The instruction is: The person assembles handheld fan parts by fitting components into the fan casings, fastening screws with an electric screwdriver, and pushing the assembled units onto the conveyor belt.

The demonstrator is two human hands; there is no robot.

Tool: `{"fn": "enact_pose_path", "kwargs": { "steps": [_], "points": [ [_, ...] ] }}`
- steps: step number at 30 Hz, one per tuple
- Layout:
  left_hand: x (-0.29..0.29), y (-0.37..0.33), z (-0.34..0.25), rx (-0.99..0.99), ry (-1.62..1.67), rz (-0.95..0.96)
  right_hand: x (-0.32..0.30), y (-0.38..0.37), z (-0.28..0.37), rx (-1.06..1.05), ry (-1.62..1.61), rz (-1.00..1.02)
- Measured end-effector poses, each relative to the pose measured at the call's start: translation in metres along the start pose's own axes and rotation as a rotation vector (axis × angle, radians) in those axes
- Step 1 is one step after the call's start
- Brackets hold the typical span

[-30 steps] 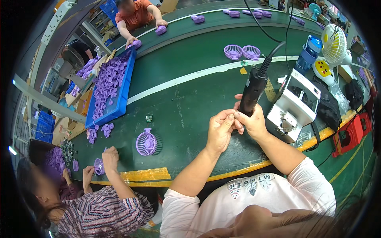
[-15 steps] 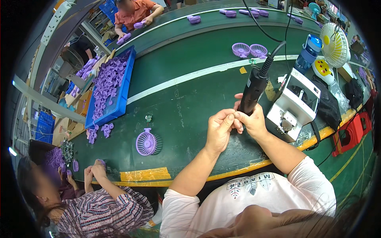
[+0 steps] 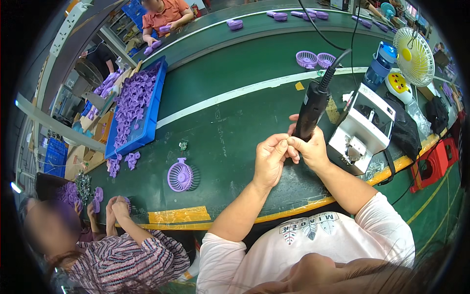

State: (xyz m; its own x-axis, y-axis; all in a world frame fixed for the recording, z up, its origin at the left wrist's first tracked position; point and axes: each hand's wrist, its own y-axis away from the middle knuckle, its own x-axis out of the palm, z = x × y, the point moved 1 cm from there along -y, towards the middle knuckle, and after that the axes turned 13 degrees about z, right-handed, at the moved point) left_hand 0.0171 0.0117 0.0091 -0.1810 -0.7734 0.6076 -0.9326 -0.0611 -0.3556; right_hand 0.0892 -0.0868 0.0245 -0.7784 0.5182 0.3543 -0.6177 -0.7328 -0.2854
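Note:
A black electric screwdriver (image 3: 311, 110) with a cable at its top stands tilted in my right hand (image 3: 313, 149), whose fingers wrap round its lower part. Close against it, my left hand (image 3: 270, 159) is closed, thumb and fingers pinched together near the tool's lower end. Whatever lies between those fingertips is hidden or too small to make out. To the left on the green bench (image 3: 230, 132) lies a purple round fan housing (image 3: 180, 176) with a slatted grille, and a small circuit board (image 3: 183, 145) sits just beyond its stem.
A white machine (image 3: 363, 130) stands right of my hands, near a blue bottle (image 3: 381, 66) and a white fan (image 3: 414, 56). A blue tray (image 3: 152, 128) of purple parts is at left. Purple grilles (image 3: 307, 59) lie on the belt. A co-worker's hands (image 3: 117, 209) work at lower left.
The two purple grilles have shifted right, while the purple fans on the far belt have moved slightly left. The co-worker at lower left has shifted. My hands are almost unchanged.

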Motion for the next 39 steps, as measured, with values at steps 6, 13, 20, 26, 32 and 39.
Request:
{"fn": "enact_pose_path", "kwargs": {
  "steps": [6, 13, 20, 26, 32, 39],
  "points": [
    [0.001, 0.0, 0.001, -0.008, -0.002, -0.009, -0.002, 0.0, -0.002, 0.002, 0.027, -0.007],
    [0.001, -0.001, 0.0, -0.01, -0.038, -0.012, 0.001, 0.002, 0.001, 0.015, 0.001, -0.004],
    [0.004, 0.001, -0.004, -0.002, -0.076, -0.001, 0.0, 0.004, 0.007, 0.067, -0.066, 0.058],
    [0.001, 0.0, -0.01, -0.047, -0.179, -0.014, -0.001, 0.002, 0.003, 0.218, -0.196, 0.136],
    [0.0, -0.001, -0.011, -0.06, -0.215, -0.042, 0.001, 0.002, -0.001, 0.262, -0.183, 0.078],
    [0.002, -0.001, -0.012, -0.088, -0.23, -0.064, 0.002, 0.003, -0.005, 0.219, -0.105, 0.041]
  ]
}}
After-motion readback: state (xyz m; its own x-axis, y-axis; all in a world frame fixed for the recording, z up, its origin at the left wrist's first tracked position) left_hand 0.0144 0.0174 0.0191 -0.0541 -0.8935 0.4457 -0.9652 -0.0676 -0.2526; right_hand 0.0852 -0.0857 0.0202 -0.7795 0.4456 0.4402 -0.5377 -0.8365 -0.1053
